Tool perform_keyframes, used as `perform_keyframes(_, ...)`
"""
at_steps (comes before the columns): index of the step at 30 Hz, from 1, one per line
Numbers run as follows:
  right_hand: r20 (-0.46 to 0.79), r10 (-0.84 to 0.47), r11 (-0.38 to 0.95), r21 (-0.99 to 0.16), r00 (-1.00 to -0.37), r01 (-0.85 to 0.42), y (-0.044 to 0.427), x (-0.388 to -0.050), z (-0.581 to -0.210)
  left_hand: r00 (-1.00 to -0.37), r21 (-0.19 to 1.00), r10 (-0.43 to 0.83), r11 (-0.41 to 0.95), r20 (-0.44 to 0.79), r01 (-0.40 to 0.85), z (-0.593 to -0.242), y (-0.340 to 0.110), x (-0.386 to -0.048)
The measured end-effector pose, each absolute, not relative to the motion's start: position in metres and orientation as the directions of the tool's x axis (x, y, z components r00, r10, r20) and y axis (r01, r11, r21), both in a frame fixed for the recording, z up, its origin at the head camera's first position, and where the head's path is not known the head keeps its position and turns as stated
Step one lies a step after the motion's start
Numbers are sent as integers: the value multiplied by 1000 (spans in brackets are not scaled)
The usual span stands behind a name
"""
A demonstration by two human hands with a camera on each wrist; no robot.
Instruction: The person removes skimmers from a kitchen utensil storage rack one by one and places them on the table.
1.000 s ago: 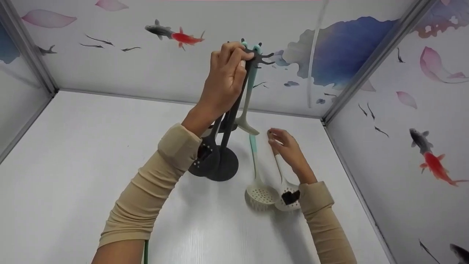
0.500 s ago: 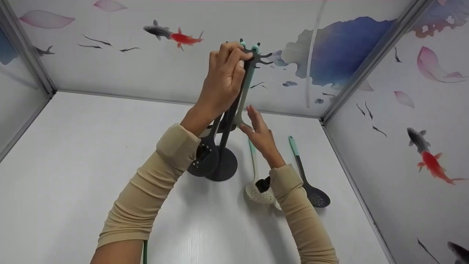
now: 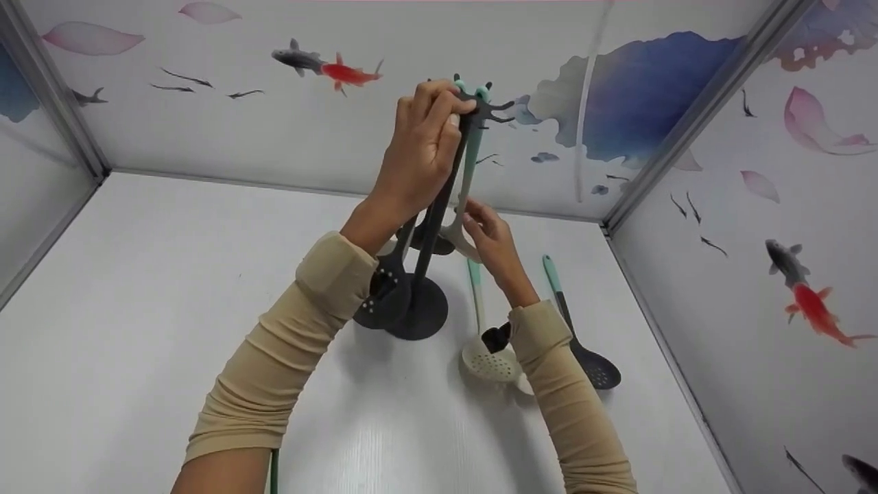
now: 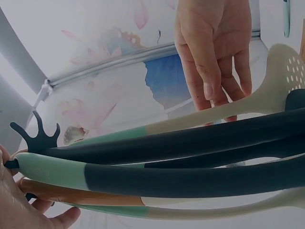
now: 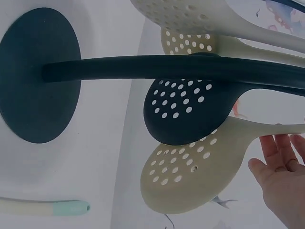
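Note:
My left hand (image 3: 418, 151) (image 4: 19, 205) grips the hooked top of a dark utensil stand, beside its prongs (image 4: 43, 138). Several slotted utensils hang around its pole (image 5: 128, 67). Among them is a cream skimmer (image 5: 188, 183) whose handle (image 4: 190, 119) is mint at the top. The fingertips of my right hand (image 3: 499, 254) (image 4: 214, 43) (image 5: 286, 179) touch that handle near its neck, the thumb held apart from the fingers. A dark slotted utensil (image 5: 176, 109) hangs next to it. The stand's round base (image 3: 426, 312) (image 5: 38, 105) is on the white surface.
On the white surface (image 3: 343, 425) right of the stand lie a cream skimmer (image 3: 488, 360) with a mint handle end and a dark slotted one (image 3: 598, 368). Part of another pale utensil (image 3: 525, 384) shows beside my right sleeve. Printed panels (image 3: 206, 123) with metal-framed edges stand around.
My right hand has left the brown-handled utensil on the surface and moved up and left to the hanging cream skimmer. Its fingers have bent behind the handle. My left hand has kept its grip.

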State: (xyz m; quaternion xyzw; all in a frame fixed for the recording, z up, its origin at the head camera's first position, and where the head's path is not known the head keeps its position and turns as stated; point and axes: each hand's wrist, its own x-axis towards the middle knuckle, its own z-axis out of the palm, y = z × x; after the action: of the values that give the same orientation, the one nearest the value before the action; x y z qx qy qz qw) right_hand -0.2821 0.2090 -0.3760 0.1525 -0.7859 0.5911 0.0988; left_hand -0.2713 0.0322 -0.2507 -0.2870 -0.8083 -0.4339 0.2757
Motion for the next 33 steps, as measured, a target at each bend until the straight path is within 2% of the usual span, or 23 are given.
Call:
perform_keyframes(10,351,-24,269,-899,-936,-345,224,-278,-376,-683,552,233,439,692,709,-251,36,-271)
perform_keyframes(20,337,-11,111,-935,-942,-336,233,-271,-370,-667,537,219,441,713,719,-250,34,-273)
perform_keyframes(33,317,16,73,-946,-948,-315,224,-259,-358,-670,541,218,441,709,716,-250,34,-272)
